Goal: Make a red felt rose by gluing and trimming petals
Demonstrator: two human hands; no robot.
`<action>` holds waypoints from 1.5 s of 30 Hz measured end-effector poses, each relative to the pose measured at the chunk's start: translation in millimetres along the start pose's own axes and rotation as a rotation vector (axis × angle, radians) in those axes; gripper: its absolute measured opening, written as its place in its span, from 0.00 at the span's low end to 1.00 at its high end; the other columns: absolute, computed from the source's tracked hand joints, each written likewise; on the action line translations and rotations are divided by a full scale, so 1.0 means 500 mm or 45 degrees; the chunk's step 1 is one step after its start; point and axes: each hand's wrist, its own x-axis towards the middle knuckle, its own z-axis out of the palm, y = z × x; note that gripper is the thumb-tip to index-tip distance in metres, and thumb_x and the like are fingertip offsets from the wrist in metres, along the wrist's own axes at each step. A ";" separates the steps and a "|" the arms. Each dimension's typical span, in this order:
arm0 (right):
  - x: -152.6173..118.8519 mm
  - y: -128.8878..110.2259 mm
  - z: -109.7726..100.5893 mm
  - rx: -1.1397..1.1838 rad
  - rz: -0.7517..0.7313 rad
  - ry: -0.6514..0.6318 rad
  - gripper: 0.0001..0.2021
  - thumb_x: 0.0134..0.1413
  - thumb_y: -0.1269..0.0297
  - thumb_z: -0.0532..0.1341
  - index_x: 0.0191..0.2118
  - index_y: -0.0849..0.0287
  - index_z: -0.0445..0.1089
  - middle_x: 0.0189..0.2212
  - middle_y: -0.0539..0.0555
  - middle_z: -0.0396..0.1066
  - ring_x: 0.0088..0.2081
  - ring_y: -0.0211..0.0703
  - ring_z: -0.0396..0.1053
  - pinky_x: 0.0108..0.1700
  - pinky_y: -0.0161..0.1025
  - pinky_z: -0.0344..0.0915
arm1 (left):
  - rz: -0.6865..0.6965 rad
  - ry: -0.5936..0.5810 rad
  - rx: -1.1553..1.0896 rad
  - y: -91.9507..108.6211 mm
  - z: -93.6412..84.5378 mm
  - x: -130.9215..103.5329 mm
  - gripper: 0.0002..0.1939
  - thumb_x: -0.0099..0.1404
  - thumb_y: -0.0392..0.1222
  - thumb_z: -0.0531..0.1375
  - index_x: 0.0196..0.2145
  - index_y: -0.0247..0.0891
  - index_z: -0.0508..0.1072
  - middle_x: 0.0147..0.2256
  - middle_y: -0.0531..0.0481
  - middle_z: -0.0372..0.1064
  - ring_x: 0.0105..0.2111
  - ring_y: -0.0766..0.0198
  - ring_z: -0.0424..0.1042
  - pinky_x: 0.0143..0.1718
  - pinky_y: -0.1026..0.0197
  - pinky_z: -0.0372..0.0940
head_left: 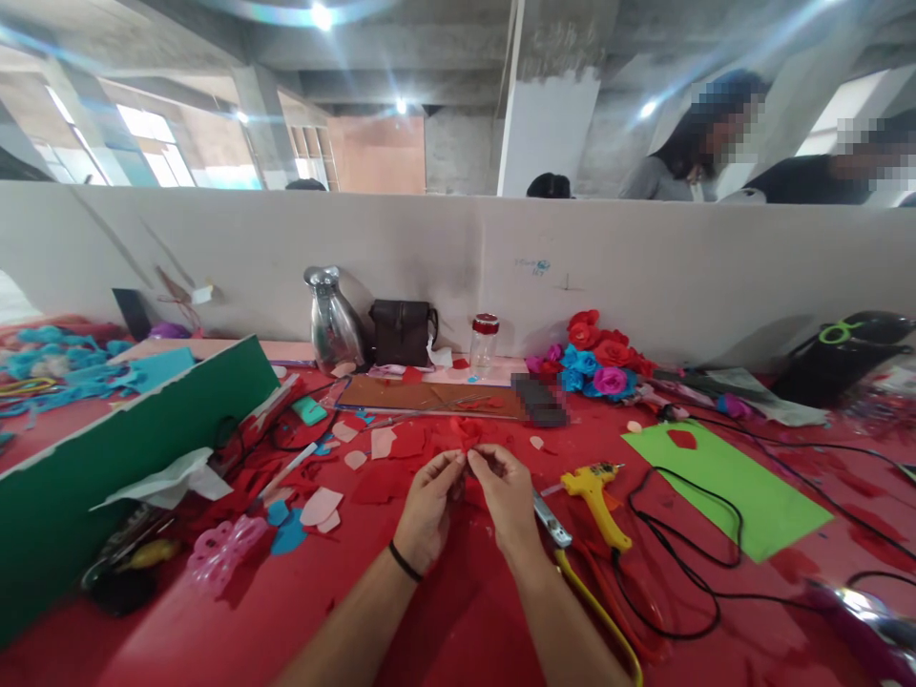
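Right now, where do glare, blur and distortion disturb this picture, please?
Head view throughout: a ceiling light flares into streaks; the shiny metal jug carries bright reflections; the black container looks slanted, perhaps from wide-angle distortion; the red piece between left hand and right hand looks soft, its folds hard to make out.

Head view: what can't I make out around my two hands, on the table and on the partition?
All in the head view:
Red piece: lower part hidden by the left hand and right hand pinching it.
Dark object beyond the hands: details masked by pixel blocks.
Blue writing on the partition: too small to read.
Shiny object, lower right: blurred, cut off by the right edge.
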 end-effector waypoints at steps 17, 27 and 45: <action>-0.005 -0.003 -0.001 -0.090 -0.043 -0.011 0.08 0.46 0.60 0.60 0.27 0.58 0.70 0.23 0.51 0.74 0.27 0.42 0.71 0.30 0.36 0.66 | -0.043 -0.021 -0.004 -0.007 -0.008 0.008 0.14 0.42 0.45 0.71 0.23 0.35 0.73 0.18 0.57 0.60 0.18 0.74 0.54 0.21 0.69 0.49; -0.002 0.004 0.000 -0.076 -0.048 0.007 0.07 0.45 0.61 0.61 0.28 0.59 0.71 0.24 0.51 0.74 0.28 0.42 0.70 0.32 0.36 0.66 | 0.006 0.016 -0.021 -0.005 -0.005 0.006 0.14 0.41 0.44 0.71 0.23 0.35 0.75 0.19 0.57 0.63 0.19 0.75 0.55 0.21 0.70 0.50; -0.004 -0.007 -0.002 -0.075 -0.042 0.025 0.08 0.47 0.60 0.59 0.25 0.59 0.69 0.23 0.49 0.71 0.27 0.40 0.67 0.30 0.35 0.63 | 0.114 -0.050 0.225 -0.004 -0.002 -0.001 0.15 0.48 0.50 0.67 0.27 0.35 0.74 0.23 0.56 0.64 0.21 0.72 0.55 0.22 0.68 0.51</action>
